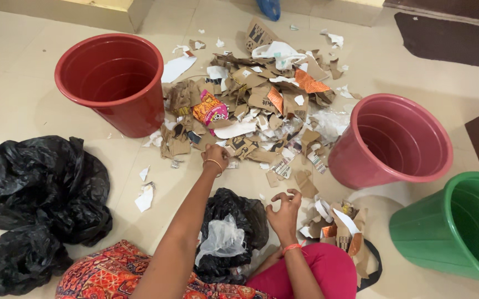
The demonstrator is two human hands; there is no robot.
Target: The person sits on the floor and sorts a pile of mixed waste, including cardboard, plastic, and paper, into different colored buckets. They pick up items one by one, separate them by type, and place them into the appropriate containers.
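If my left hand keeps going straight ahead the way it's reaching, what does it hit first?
Your left hand already sits at the near edge of the scrap pile. Straight on, it would likely meet the white paper scrap first, then the pink snack wrapper just beyond, though depth is hard to judge.

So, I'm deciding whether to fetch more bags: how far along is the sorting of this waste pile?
Early, it seems. The red bucket, pink bucket and green bucket show nothing inside where visible. Only a small heap of scraps lies apart. The left hand reaches into the pile of cardboard, paper and wrappers; the right hand hovers empty. Most of the pile remains.
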